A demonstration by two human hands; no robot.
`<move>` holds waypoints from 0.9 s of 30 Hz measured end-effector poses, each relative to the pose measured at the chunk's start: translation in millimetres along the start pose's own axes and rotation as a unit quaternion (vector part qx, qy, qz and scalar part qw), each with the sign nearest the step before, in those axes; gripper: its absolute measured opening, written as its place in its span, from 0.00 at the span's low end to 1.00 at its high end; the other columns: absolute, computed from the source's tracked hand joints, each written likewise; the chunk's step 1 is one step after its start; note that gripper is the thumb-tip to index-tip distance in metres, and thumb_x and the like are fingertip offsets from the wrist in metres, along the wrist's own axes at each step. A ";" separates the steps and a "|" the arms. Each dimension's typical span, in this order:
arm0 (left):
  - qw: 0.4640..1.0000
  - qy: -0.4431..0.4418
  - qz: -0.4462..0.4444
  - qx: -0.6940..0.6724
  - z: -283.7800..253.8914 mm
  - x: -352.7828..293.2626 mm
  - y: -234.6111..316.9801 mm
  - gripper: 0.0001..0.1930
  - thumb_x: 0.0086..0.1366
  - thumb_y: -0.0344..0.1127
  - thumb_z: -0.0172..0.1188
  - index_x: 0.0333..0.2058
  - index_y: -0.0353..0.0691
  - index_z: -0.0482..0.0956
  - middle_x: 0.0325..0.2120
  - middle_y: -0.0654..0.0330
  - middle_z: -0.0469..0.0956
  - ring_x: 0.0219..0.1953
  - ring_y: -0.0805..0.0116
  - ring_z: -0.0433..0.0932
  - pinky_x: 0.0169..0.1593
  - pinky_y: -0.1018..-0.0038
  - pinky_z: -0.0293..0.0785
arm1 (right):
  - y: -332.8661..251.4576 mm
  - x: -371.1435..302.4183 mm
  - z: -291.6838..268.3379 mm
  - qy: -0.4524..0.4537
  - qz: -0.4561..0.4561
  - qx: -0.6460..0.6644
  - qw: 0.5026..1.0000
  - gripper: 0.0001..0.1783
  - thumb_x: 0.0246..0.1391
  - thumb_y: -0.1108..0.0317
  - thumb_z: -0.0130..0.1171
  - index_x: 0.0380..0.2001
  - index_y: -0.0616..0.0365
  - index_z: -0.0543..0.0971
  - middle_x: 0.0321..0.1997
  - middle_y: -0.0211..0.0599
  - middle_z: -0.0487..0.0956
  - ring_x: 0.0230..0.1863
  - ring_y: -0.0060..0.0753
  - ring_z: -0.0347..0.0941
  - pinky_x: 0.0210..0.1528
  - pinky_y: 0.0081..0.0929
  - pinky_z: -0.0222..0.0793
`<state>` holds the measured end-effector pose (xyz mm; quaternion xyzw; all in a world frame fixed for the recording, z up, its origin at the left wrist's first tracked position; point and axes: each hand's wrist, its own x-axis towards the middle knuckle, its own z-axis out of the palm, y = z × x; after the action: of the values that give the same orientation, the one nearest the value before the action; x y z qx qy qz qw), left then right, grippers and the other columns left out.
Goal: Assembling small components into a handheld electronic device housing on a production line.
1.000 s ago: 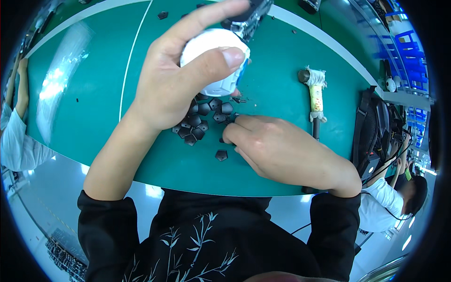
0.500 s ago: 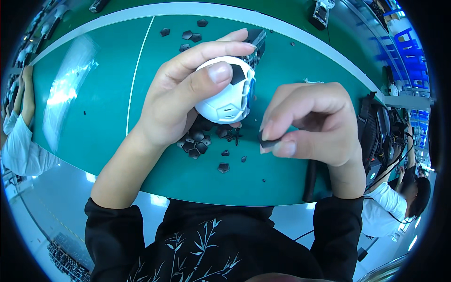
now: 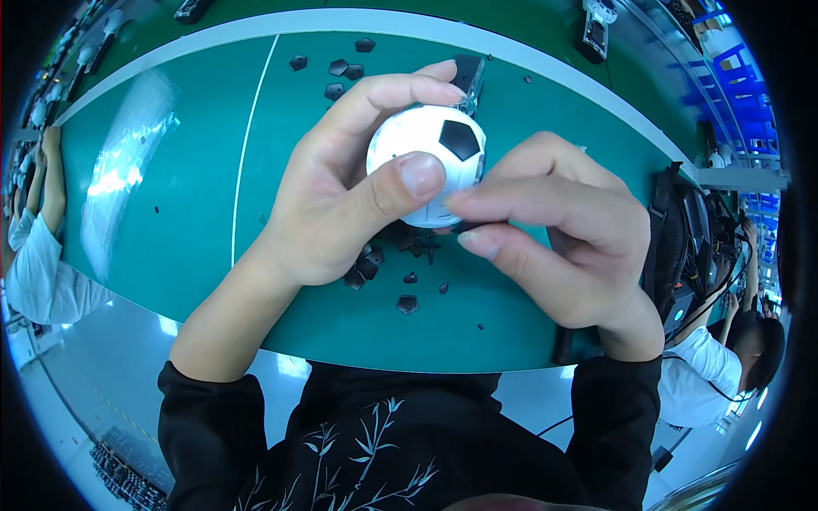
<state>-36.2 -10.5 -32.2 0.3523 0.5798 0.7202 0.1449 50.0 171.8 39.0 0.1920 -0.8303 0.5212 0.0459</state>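
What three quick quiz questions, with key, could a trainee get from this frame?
1. Which hand is wrapped around the white ball?
2. True or false: the clear plastic sheet lies to the left of the white ball.
3. Fill in: the black patch on the white ball is shaped like a ____.

Key: 1. The left hand. 2. True. 3. Pentagon.

Whether the right hand, fingertips blurred, holds anything is unclear.
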 end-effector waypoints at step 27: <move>0.979 0.049 -0.090 -0.177 -12.3 4.6 10.8 0.36 0.56 0.40 0.62 0.62 0.34 0.61 0.58 0.39 0.66 0.44 0.54 0.79 0.27 0.76 0.79 | 25.9 0.7 14.7 -0.075 0.148 0.035 0.985 0.09 0.50 0.82 0.62 0.36 0.61 0.76 0.35 0.34 0.75 0.30 0.24 0.70 0.36 0.18 0.69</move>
<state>-45.6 -19.7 -21.5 0.2319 0.4788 0.8120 0.2403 41.6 168.5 10.6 0.1069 -0.8318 0.5353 -0.1011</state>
